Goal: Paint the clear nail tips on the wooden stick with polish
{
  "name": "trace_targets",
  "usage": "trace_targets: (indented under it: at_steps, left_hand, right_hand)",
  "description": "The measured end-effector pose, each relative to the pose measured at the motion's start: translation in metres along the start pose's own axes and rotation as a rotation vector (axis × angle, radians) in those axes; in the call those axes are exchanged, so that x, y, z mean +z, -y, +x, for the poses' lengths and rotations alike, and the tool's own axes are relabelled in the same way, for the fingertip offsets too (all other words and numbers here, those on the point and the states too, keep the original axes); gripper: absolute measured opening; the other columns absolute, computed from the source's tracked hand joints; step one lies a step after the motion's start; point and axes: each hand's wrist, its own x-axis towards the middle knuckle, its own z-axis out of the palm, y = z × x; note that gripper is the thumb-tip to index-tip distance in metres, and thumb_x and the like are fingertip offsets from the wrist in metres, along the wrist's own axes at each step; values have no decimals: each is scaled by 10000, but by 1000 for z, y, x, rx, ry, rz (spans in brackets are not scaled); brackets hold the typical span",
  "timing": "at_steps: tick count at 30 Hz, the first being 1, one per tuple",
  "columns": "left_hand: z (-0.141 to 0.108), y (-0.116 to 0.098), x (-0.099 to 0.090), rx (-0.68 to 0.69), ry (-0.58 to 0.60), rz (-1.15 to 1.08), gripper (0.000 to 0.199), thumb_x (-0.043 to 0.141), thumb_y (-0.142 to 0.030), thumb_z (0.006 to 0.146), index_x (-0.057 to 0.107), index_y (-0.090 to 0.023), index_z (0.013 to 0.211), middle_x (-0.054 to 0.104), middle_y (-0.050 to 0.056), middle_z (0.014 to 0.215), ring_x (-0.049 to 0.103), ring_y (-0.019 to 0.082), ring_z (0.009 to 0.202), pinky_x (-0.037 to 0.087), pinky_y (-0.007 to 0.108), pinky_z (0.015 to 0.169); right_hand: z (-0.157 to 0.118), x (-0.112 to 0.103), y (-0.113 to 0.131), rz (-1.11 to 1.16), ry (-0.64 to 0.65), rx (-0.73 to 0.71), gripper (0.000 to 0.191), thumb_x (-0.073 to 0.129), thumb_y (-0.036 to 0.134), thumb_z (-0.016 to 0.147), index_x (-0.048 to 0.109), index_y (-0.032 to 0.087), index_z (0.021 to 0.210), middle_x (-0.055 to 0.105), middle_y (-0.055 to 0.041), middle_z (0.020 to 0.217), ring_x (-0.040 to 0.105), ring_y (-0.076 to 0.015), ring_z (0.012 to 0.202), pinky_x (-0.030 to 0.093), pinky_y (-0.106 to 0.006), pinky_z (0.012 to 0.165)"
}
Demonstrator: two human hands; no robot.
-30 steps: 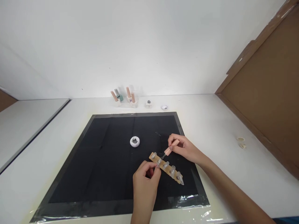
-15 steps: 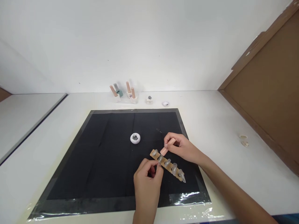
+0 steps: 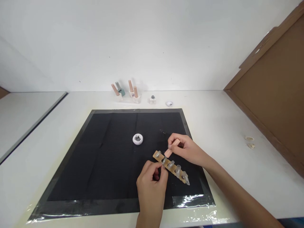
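A tan strip (image 3: 168,167) lies slantwise on the black mat (image 3: 114,152), with several clear and greyish false nails (image 3: 178,170) standing along it. My left hand (image 3: 153,182) is closed at the strip's near side, thumb and forefinger pinching the end of the second false nail (image 3: 164,160) from the far end. In my right hand (image 3: 184,148) is a nail polish brush by its pink handle (image 3: 173,148), tilted down. Its tip meets or nearly touches that same nail; the bristles are too small to make out.
Left of the strip sits a small round white pot (image 3: 137,139) with dark contents. Nail polish bottles (image 3: 133,91) stand along the wall, beside a small square bottle (image 3: 152,99) and a white lid (image 3: 169,104). A cardboard panel (image 3: 273,79) rises at right, near two small discs (image 3: 250,142).
The view has shifted slightly. Both hands keep almost the same place at the strip, and the brush is still at the second false nail.
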Motion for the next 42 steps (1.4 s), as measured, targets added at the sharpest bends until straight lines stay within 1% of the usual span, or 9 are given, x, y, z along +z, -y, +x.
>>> trace_targets:
  at_steps: [2, 6, 10, 15, 20, 25, 32, 35, 42]
  left_hand:
    - [0, 1, 0, 11, -3, 11, 180, 533, -188, 770, 649, -170, 633, 473, -32, 573, 449, 94, 492, 370, 191, 478]
    - [-1, 2, 0, 13, -4, 20, 184, 530, -193, 780, 645, -175, 638, 465, -34, 577, 446, 95, 495, 372, 193, 480]
    - [-1, 2, 0, 11, -1, 31, 179, 526, -196, 787, 643, -179, 653, 465, -34, 590, 448, 98, 505, 379, 199, 493]
    - [0, 2, 0, 12, 3, 45, 185, 524, -197, 791, 642, -178, 651, 470, -32, 590, 452, 100, 510, 376, 201, 499]
    - [1, 2, 0, 9, 7, 37, 183, 527, -196, 780, 645, -175, 642, 468, -34, 578, 449, 99, 503, 373, 197, 497]
    - [3, 1, -1, -26, 33, 21, 189, 532, -203, 768, 634, -172, 612, 460, -36, 567, 439, 97, 498, 359, 194, 487]
    - [5, -1, -3, -85, 63, -19, 199, 540, -210, 754, 625, -172, 579, 429, -41, 549, 423, 101, 495, 350, 202, 484]
    - [6, -2, -4, -115, 82, -40, 207, 544, -222, 752, 627, -173, 569, 411, -45, 539, 410, 101, 487, 337, 204, 472]
    - [8, -4, -4, -165, 76, -100, 193, 560, -226, 728, 626, -172, 555, 413, -46, 532, 407, 102, 486, 329, 209, 471]
  right_hand:
    - [1, 0, -1, -7, 2, 14, 114, 515, 171, 784, 495, 213, 679, 603, 36, 582, 459, -118, 504, 315, -241, 478]
    - [3, -4, -3, 31, -46, 46, 101, 506, 176, 789, 489, 218, 699, 683, 7, 612, 575, -161, 599, 387, -264, 525]
    - [2, -8, -2, 47, -73, 31, 91, 527, 198, 786, 506, 220, 700, 700, -6, 625, 621, -185, 631, 425, -287, 545]
    - [1, -5, -2, 43, 0, 9, 83, 551, 211, 783, 524, 218, 705, 704, 2, 641, 607, -169, 590, 416, -280, 519]
    - [3, -9, -6, 45, -72, 27, 95, 539, 210, 793, 510, 223, 703, 713, -5, 646, 613, -179, 605, 418, -282, 519]
    - [0, -10, -5, 64, 0, 7, 90, 541, 197, 784, 518, 226, 703, 715, -6, 654, 629, -189, 633, 436, -290, 550]
    - [-2, -10, -3, 64, -28, -29, 99, 532, 195, 795, 496, 227, 708, 714, -7, 655, 631, -190, 650, 423, -289, 553]
    - [-3, -9, -3, 45, 30, -65, 102, 527, 179, 800, 491, 224, 716, 719, -6, 675, 599, -175, 635, 398, -280, 551]
    - [-3, -9, -5, -7, 59, -91, 97, 523, 164, 805, 493, 217, 730, 707, -3, 702, 523, -149, 600, 366, -265, 539]
